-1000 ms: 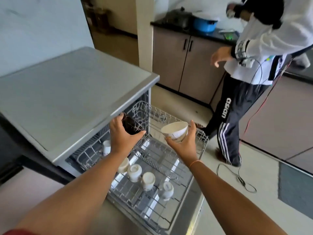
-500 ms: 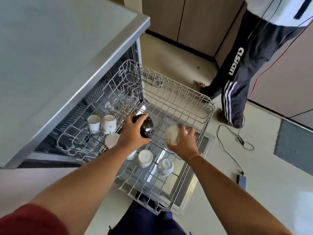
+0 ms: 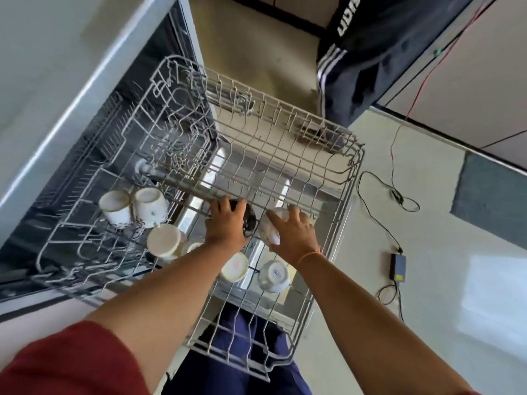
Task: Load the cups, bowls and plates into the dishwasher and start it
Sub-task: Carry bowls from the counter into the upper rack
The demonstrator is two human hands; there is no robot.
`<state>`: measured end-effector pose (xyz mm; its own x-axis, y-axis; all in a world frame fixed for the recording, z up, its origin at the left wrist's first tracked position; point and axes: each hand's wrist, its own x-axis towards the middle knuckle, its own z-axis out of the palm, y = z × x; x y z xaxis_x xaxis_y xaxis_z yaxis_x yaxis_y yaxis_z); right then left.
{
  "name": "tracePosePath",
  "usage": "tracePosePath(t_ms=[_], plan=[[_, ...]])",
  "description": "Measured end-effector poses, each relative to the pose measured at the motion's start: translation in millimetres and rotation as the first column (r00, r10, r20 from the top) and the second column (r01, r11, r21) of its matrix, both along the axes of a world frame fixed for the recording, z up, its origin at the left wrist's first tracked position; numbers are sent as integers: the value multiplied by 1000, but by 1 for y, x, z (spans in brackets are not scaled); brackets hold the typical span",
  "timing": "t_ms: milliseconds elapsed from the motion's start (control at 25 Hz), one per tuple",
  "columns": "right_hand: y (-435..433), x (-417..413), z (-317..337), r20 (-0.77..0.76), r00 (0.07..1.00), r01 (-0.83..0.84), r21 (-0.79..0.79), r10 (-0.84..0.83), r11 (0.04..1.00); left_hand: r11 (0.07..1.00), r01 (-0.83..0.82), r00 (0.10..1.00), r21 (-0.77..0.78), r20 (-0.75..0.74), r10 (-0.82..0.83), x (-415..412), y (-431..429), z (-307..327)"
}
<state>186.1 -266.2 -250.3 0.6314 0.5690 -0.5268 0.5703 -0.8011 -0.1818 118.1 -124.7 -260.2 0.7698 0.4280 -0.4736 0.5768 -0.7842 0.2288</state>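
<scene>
The dishwasher's wire rack (image 3: 336, 195) is pulled out in front of me. My left hand (image 3: 225, 223) grips a black bowl (image 3: 250, 220) low in the middle of the rack. Just to its right, my right hand (image 3: 293, 232) holds a white bowl (image 3: 271, 232) tilted on its side against the wires. Several white cups stand upside down in the rack: two at the left (image 3: 134, 208), one beside my left forearm (image 3: 165, 240), two near the front (image 3: 253, 270).
The open dishwasher body (image 3: 57, 89) fills the left. Another person's dark trouser legs (image 3: 368, 61) stand beyond the rack's far right corner. Cables and a small black adapter (image 3: 398, 266) lie on the pale floor at the right.
Both hands have gone down into the rack with their bowls, the white one turning onto its side. My view has tipped further downward.
</scene>
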Motion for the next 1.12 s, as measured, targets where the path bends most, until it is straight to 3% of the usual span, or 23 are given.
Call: tracePosePath(t_ms=[160,440,640,760,840,960,1120], plan=[[4,-1,-8,22,1000,-20,-39,21,999,1000,-19,998,-4,-57,19,5,-5,-12],[15,-6,-9,-90,995,-70,-238,50,969,986,-125,983,-110,-149,108,11,-6,-12],[5,2,-2,-159,987,-46,-205,13,978,980,-151,974,-128,-187,125,3,-8,-5],[-1,-4,12,-103,994,27,-105,-38,994,980,-169,973,-103,-174,150,3,-14,7],[4,-7,27,-24,997,74,36,-73,997,979,-191,978,-68,-103,183,4,-17,21],[18,-9,55,60,997,34,198,-47,980,975,-221,964,-24,144,222,2,-18,48],[38,-12,98,155,987,-84,343,32,936,966,-250,816,-60,523,244,-12,-15,96]])
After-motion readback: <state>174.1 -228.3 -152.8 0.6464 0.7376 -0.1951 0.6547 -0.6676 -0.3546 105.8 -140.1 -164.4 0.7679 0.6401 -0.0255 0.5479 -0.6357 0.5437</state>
